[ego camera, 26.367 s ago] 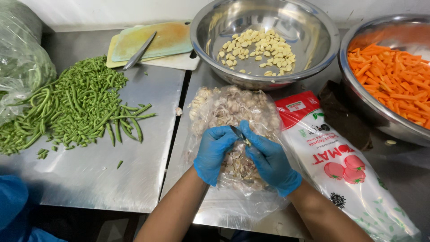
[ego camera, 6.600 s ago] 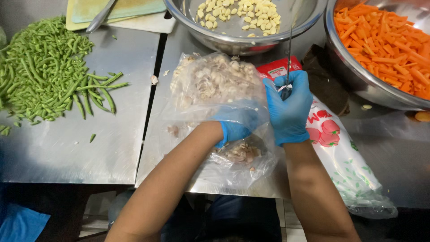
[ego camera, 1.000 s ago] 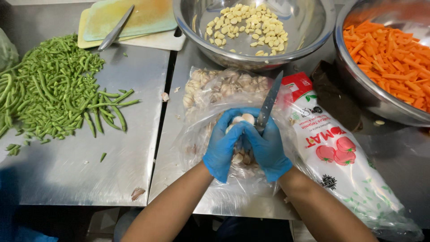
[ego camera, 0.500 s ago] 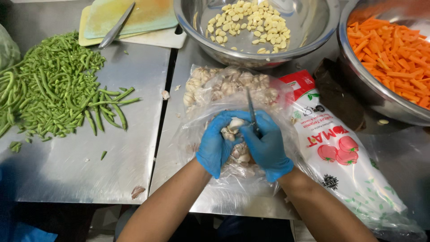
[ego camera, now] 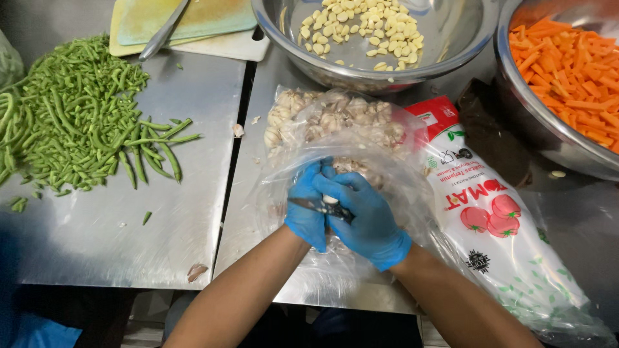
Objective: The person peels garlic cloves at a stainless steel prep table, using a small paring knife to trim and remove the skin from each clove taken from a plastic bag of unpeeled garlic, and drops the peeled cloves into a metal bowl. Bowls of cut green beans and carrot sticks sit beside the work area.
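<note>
Garlic, a small pale clove (ego camera: 330,199), is sitting just below the centre of the frame, pinched between two blue-gloved hands over a crumpled clear plastic bag (ego camera: 400,187) that is spreading across the steel table (ego camera: 193,238). The left hand (ego camera: 307,209) is curling around the clove from the left, its fingers (ego camera: 312,177) bent inward and closed on it. The right hand (ego camera: 367,216) is wrapping shut around the dark handle of a small paring knife (ego camera: 316,206), whose thin blade is pointing left across the left hand's palm, touching or nearly touching the clove; exactly where the edge is meeting it cannot be told. Inside the upper part of the bag, unpeeled garlic cloves with papery skins (ego camera: 322,116) are lying in a heap just above the hands. At the top centre, a wide round steel bowl (ego camera: 451,38) is holding peeled cream-coloured cloves (ego camera: 361,26). At the upper right, a second steel bowl (ego camera: 535,129) is holding orange carrot sticks (ego camera: 567,64). To the right of the hands, a long white plastic pouch with red tomato pictures (ego camera: 496,225) is lying diagonally toward the lower right. On the left, trimmed green beans (ego camera: 71,116) are lying piled on the steel, and in the upper left a pale green cutting board (ego camera: 187,19) is carrying a large steel knife (ego camera: 164,31).
</note>
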Tool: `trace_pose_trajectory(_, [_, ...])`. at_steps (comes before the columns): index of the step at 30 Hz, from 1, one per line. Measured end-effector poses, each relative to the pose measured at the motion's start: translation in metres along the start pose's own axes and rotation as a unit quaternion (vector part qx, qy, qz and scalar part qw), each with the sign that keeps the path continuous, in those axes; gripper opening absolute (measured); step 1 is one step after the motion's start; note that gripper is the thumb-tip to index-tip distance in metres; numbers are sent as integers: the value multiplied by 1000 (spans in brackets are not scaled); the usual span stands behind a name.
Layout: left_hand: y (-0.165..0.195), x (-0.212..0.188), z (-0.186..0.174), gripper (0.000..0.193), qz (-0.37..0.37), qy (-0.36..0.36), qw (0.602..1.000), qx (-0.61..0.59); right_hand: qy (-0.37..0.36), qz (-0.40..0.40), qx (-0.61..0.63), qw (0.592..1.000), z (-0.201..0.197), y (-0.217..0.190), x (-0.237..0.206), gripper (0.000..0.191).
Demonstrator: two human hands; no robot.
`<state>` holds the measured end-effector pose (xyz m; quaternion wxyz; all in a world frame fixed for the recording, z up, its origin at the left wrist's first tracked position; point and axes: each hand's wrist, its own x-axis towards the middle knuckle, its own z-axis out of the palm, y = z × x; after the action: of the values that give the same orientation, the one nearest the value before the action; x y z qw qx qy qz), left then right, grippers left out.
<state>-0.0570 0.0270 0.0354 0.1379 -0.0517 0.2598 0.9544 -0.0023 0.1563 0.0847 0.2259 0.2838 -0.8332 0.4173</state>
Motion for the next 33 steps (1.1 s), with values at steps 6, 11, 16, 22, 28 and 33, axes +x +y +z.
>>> trace_pose_trajectory(6, [13,-21,13,32,84,-48,932,350,86,287,130,945,-18,11,4,33])
trace_pose_trajectory(11, [23,-36,31,36,105,-177,884,419,107,268,231,929,-30,24,10,23])
trace_pose_trajectory(16, [24,-30,40,35,65,-111,929,346,38,157,165,973,-35,22,8,30])
trace_pose_trajectory(22, [33,-34,35,33,75,-127,935,322,-59,27,11,998,-60,20,16,54])
trace_pose_trajectory(28, [29,-30,36,27,71,-103,947,297,-89,24,-46,995,-63,12,19,59])
trace_pose_trajectory(33, [31,-31,36,28,62,-144,942,298,-21,3,-50,999,-53,3,19,51])
